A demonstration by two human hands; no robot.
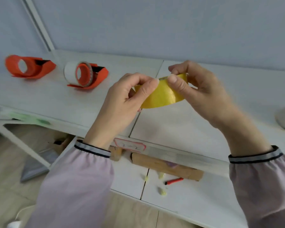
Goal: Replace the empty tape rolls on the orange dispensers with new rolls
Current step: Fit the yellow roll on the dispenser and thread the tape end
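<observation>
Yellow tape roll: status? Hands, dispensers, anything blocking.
Left hand and right hand both grip yellow tape roll, thumbs pinching its top edge. Two orange dispensers on table, untouched. Nothing in the way.

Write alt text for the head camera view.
Two hands, left hand and right hand, hold a yellow tape roll above a white table. Two orange dispensers sit at back left: the far one without tape, the nearer one with a white roll.

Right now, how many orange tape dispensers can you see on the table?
2. One orange dispenser lies at the far left of the white table; the second orange dispenser lies just right of it, carrying a white roll. Others may sit outside the view.
</observation>
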